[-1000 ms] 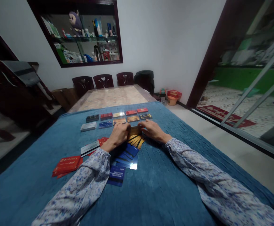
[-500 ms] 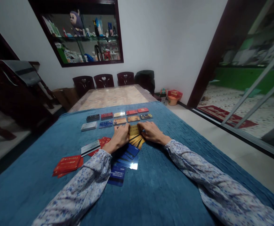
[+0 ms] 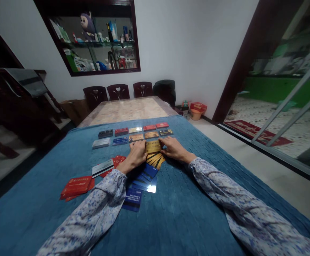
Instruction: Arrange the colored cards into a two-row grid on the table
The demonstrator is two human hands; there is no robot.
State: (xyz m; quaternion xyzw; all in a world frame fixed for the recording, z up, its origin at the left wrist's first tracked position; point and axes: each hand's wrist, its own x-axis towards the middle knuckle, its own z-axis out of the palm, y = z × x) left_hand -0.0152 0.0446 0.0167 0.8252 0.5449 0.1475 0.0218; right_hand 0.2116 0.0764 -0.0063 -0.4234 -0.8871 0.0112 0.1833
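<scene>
Both hands rest on a fan of gold cards [image 3: 155, 157] lying on a blue cloth [image 3: 176, 213]. My left hand [image 3: 136, 153] and my right hand [image 3: 172, 147] pinch the top gold card [image 3: 153, 146] by its two short ends. Blue cards [image 3: 144, 174] fan out below the gold ones, partly hidden by my left forearm. One more blue card [image 3: 132, 199] lies nearer me. Two rows of small card stacks [image 3: 135, 133] sit just beyond my fingers.
Red cards [image 3: 76, 186] lie at the left, with a white card with a dark stripe [image 3: 102, 168] and more red cards [image 3: 117, 160] beside them. A marble-topped table [image 3: 125, 110] with dark chairs [image 3: 117, 91] stands behind. A glass door [image 3: 285, 92] is on the right.
The top gold card now shows more fully between my fingertips. Both hands have stayed at nearly the same spot on the gold fan.
</scene>
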